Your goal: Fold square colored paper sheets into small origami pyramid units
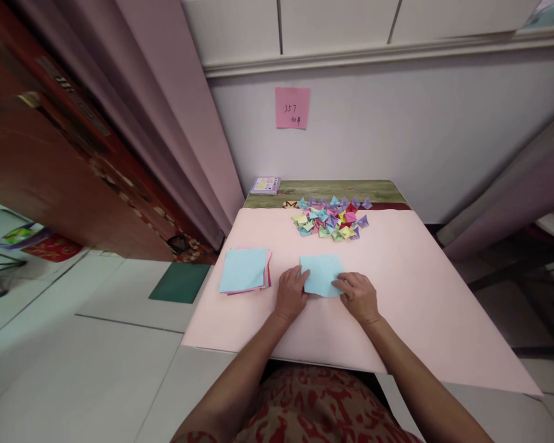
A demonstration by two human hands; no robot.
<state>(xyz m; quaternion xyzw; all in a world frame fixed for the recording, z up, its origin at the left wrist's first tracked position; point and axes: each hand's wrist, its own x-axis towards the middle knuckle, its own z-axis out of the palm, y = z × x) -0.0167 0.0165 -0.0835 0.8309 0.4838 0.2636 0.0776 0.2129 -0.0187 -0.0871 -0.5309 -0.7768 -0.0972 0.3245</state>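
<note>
Pinching a blue paper sheet (pixel 322 274) at opposite sides with left hand (pixel 292 294) and right hand (pixel 360 296), just below-right of frame center; likely light, easily creased, best held by edges.

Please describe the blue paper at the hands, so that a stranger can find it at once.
On the pink tabletop, look nearer the person than the heap of folded paper shapes. There a light blue sheet is between the left hand and right hand. Unlike the blue-topped stack on its left, it is touched by both hands.
</note>
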